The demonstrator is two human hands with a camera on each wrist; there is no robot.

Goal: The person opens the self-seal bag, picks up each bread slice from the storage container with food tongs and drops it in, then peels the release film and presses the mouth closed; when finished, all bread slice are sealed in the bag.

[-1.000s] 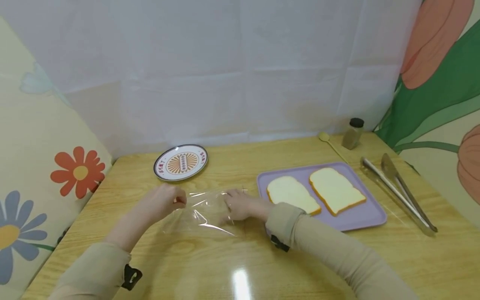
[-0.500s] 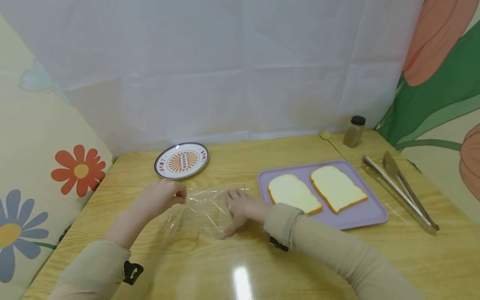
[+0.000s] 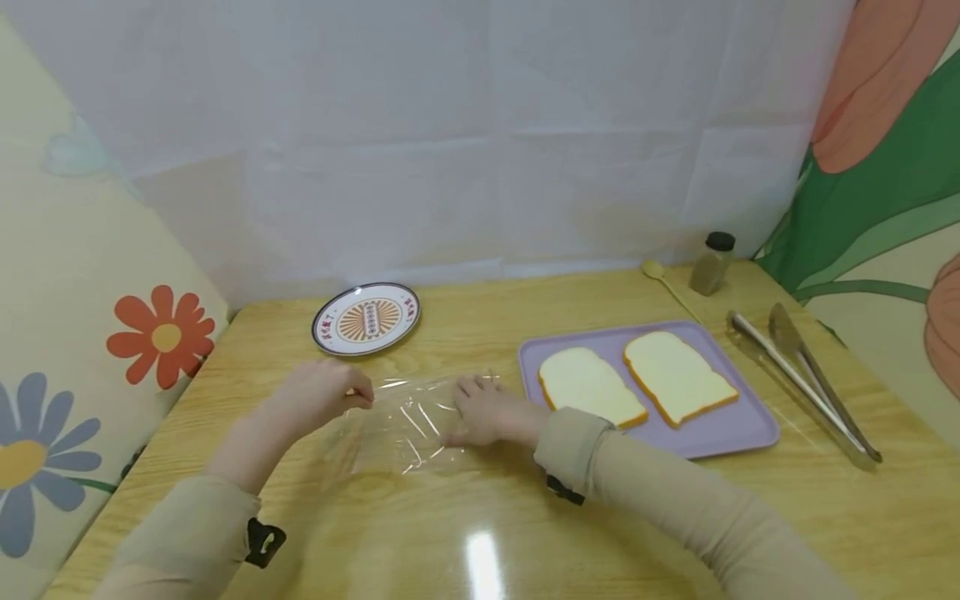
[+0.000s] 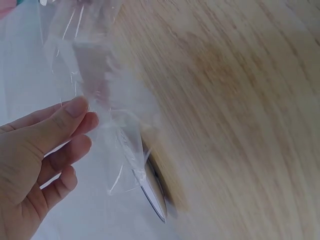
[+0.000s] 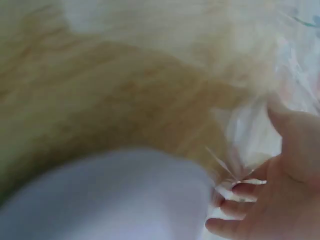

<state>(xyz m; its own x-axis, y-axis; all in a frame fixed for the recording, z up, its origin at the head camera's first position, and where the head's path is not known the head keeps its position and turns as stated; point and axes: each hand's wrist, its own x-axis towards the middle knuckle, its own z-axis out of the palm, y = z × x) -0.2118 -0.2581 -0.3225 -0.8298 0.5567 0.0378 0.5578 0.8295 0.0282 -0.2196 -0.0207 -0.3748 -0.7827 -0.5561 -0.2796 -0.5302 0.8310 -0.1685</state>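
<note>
A clear, shiny plastic bag stretches between the two hands over the wooden table. My left hand pinches its left edge between thumb and forefinger, and the other fingers curl loosely. In the left wrist view the bag hangs raised from the left hand's grip, see-through and creased. My right hand lies with spread fingers on the bag's right end, beside the tray. The right wrist view shows the right hand with fingers extended against the crinkled film.
A lilac tray with two bread slices stands to the right. Metal tongs lie beyond it. A lidded jar and a yellow spoon are at the back right. A patterned plate sits at the back left.
The right thumb first reached down over the film, then drew back up toward the fingers. The bag's creases shifted between the hands. The left hand keeps its pinch in nearly the same place.
</note>
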